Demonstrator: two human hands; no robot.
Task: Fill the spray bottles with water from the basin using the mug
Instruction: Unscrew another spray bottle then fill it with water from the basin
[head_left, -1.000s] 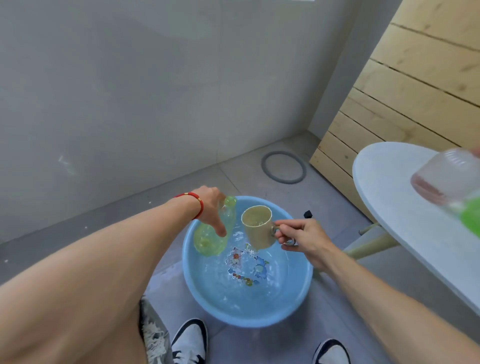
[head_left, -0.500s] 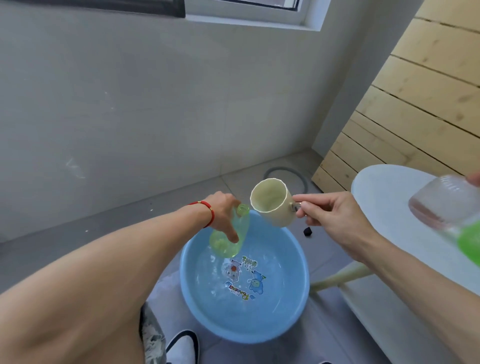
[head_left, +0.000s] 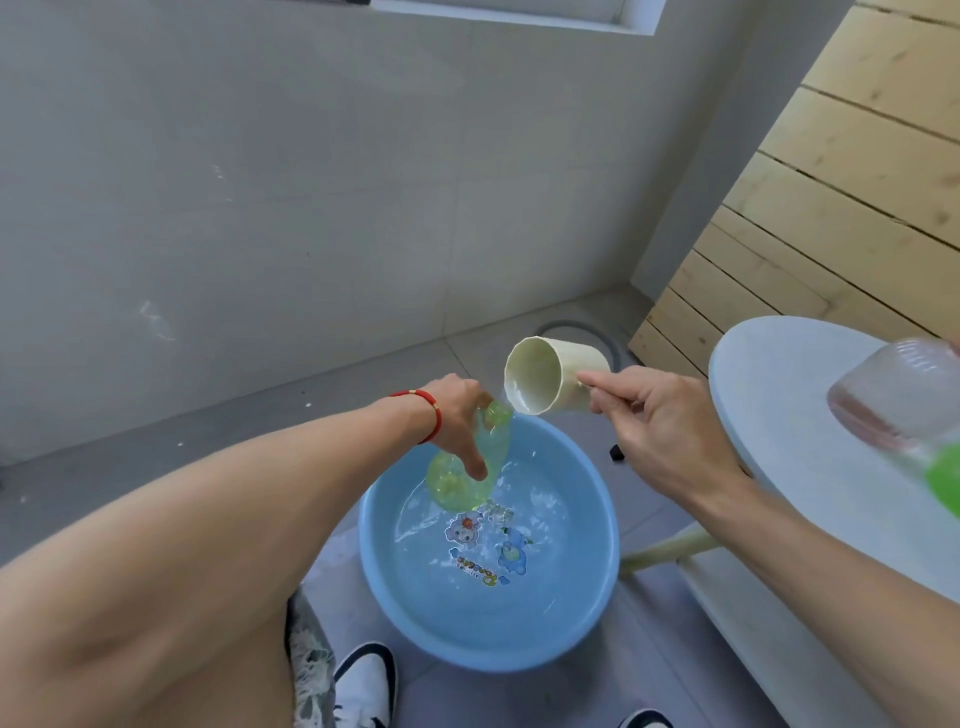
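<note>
The round blue plastic basin (head_left: 488, 597) of water sits on the floor. Above its 11 o'clock rim, the left hand (head_left: 457, 415) grips a see-through green plastic bottle (head_left: 470, 467), light and slippery when wet. The right hand (head_left: 654, 431) pinches the handle of the tipped cream plastic mug (head_left: 545, 382), lip at the bottle's mouth.

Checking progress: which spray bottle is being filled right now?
The green bottle gripped in the left hand under the mug; the pink one sits on the table.
</note>
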